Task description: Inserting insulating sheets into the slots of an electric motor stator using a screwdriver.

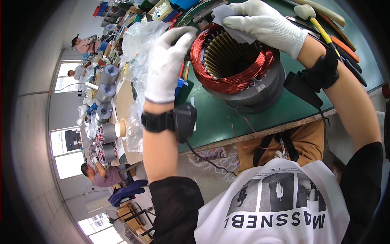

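Observation:
A motor stator stands upright on the green bench, a grey metal ring with a thick bundle of red copper winding wire around its top. Yellowish slot strips line its bore. My right hand, in a white glove, pinches thin white insulation paper at the stator's far side. Part of that paper hangs over the winding below my fingers. My left hand, also gloved, is at the winding's left edge with its fingers curled together; whatever they may hold is hidden.
On the right lie a white-headed mallet with a yellow handle and orange-handled tools. Clear plastic sheeting covers the bench's left part. Farther left, grey stator cores stand in a row, and other people are near the benches.

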Available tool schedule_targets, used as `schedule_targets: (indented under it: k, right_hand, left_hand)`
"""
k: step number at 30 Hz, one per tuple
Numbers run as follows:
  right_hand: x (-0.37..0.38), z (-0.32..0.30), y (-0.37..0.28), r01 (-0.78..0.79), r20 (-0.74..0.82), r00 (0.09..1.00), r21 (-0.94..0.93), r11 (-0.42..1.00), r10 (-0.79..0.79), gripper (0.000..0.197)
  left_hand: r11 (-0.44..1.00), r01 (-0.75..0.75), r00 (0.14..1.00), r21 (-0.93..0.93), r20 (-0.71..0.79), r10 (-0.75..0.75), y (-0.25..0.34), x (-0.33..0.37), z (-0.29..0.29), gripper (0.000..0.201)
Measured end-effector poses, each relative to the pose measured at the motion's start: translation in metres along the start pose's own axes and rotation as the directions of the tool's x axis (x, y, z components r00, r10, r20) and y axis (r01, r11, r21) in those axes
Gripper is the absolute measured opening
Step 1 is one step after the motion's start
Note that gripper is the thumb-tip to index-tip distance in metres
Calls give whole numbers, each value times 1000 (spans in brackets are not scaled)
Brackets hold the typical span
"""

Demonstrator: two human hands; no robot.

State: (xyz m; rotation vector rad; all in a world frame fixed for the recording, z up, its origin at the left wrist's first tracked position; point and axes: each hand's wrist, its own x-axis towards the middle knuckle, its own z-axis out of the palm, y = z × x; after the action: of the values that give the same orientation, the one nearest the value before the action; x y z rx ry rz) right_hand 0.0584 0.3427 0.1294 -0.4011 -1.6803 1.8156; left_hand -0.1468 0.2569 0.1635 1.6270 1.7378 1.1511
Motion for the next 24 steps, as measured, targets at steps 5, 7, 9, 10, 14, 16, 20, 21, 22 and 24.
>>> schedule_targets:
  k: [5, 7, 9, 10, 14, 16, 20, 21, 22, 24]
  right_hand:
    - [7, -2, 11, 60, 47, 997, 105, 993, -65, 23]
    - [6, -3, 11, 55, 22, 998, 86, 995, -57, 23]
    - [5, -2, 10, 48, 9, 999, 78, 996, -49, 24]
    - [5, -3, 9, 44, -6, 999, 27, 999, -43, 22]
    - [6, 3, -1, 271, -22, 918, -694, 667, -395, 20]
    - [3, 11, -3, 295, 71, 915, -788, 540, -396, 21]
    - [-1, 16, -18, 259, 192, 959, -891, 372, -209, 19]
    - [-3, 15, -21, 262, 194, 958, -891, 371, -210, 19]
    - [-8, 12, -27, 347, 281, 932, -875, 337, -229, 18]
    - [-8, 12, -33, 432, 370, 896, -852, 296, -245, 18]
  left_hand:
    - [951, 204, 957, -232, 251, -144, -12, 30, 1, 21]
    - [955, 222, 935, -196, 322, -151, -19, 43, -4, 20]
    - [975, 205, 908, -84, 387, -158, -16, 46, -6, 20]
    - [974, 210, 907, -82, 388, -163, -16, 47, -6, 20]
    - [998, 62, 903, -9, 427, -52, -11, 48, -2, 24]
    - [998, 52, 914, 36, 400, -62, -17, 49, -5, 26]
    - [918, 217, 938, -333, 330, -102, -18, 29, 4, 25]
    - [922, 239, 942, -303, 301, -146, -20, 27, 0, 24]
    - [922, 239, 943, -303, 298, -146, -22, 27, 0, 24]
    - [991, 77, 972, -109, 231, -50, -23, 28, 1, 23]
